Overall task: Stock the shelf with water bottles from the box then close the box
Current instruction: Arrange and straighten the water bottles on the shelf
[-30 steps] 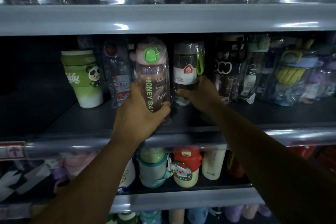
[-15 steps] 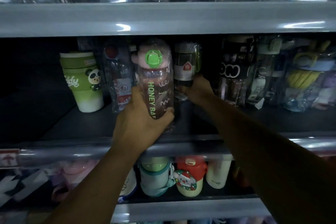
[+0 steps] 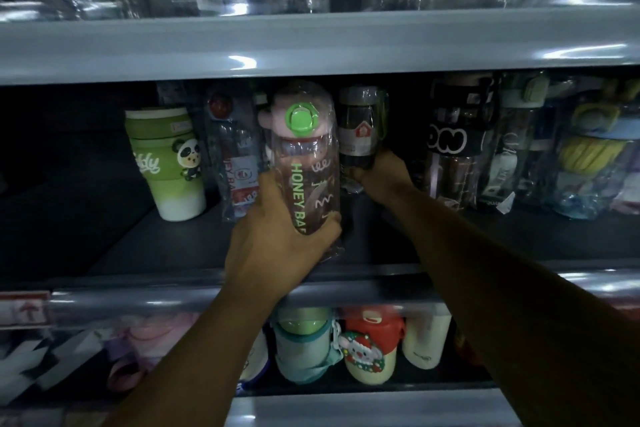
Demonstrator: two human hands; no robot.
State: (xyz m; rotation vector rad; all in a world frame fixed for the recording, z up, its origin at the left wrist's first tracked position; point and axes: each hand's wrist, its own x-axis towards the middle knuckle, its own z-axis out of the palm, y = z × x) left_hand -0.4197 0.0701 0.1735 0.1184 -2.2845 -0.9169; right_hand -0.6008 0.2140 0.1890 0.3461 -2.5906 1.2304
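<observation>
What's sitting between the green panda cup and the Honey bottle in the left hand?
Head view: a plastic-wrapped bottle with a red label stands between the panda cup and the Honey bottle the left hand grips.

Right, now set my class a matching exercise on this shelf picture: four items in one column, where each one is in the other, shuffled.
1 panda cup
2 green-capped bottle
3 red-capped bottle
4 dark bottle

A held by the right hand
B on the lower shelf
C held by the left hand
D on the middle shelf, untouched

Pairs: 1-D, 2-C, 3-B, 4-A
</observation>
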